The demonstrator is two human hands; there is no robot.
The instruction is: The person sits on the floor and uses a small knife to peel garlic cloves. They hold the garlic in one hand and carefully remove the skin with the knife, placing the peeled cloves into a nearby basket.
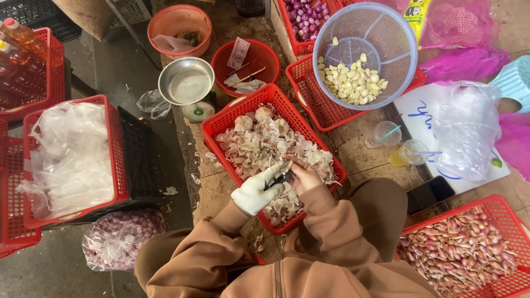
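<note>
My left hand, in a white glove, and my bare right hand meet over the near end of a red basket full of papery garlic skins, with a few whole bulbs at its far end. A small dark knife sits between the hands, gripped by the gloved left hand. My right hand's fingers curl around a small piece of garlic that is mostly hidden. Brown sleeves cover both arms. A lavender basket with peeled cloves rests tilted on another red basket at the far right.
A scale with a metal pan stands left of the garlic basket. Red crates of plastic bags fill the left; a bag of shallots lies below. A basket of shallots, a phone and two cups are right.
</note>
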